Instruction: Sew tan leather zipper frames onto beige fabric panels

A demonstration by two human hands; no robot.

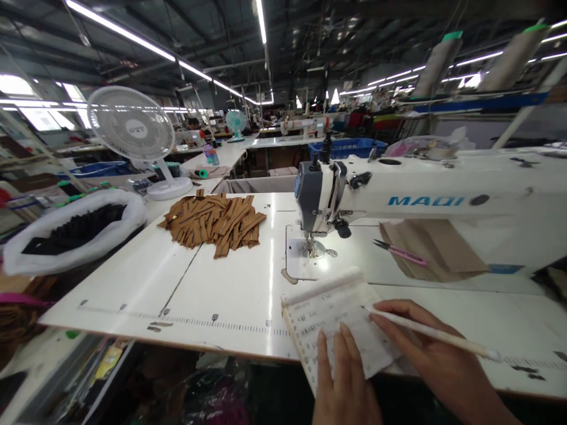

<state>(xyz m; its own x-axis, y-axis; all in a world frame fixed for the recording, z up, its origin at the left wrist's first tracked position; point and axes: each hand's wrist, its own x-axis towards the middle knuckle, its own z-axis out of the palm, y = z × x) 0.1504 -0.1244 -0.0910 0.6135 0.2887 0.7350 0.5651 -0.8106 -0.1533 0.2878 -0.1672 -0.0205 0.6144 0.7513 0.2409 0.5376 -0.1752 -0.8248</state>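
While the left hand (pixel 348 378) rests on a white paper notebook with punched holes (pixel 319 310), the right hand (pixel 420 342) holds a slim white pen (pixel 443 334).

The notebook's handwriting is too small to read and partly covered by fingers, the left wrist is cut off below, the white sewing machine marked MAQI (pixel 372 183) runs out of view at the right, and the room's far end is dim; a glossy white table (pixel 133 289) with a printed ruler bears a heap of brown fabric strips (pixel 217 221), near a round white fan (pixel 133 127); the notebook lies at the table's near edge, under extended, slightly parted left fingers, while the right thumb and fingers pinch the pen, its dark tip at the page, contact uncertain.
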